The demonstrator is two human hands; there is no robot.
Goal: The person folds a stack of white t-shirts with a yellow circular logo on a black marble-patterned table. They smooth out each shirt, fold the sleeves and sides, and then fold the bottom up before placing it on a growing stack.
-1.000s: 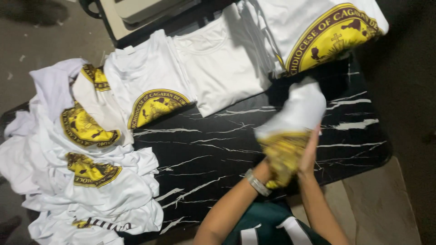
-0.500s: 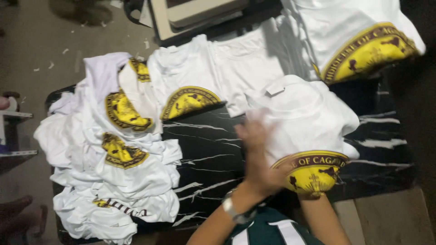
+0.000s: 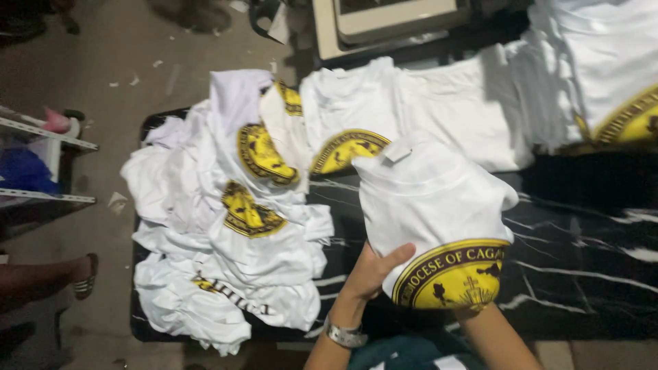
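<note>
The counter [image 3: 589, 274] is black with white veins, and its right and near edges are cut off by the frame. Right of the held shirt its surface lies bare. Left of the held shirt, a loose pile of white shirts [image 3: 233, 226] covers the counter's left end and hangs over that edge. Behind the held shirt, more spread shirts [image 3: 439, 109] lie flat. The held shirt [image 3: 439, 219], white with a yellow round print, is lifted above the counter's near middle. The left hand [image 3: 373, 270] closes its grip on the shirt's lower left edge, thumb on top. The right hand is hidden under the cloth; I cannot tell its grip.
</note>
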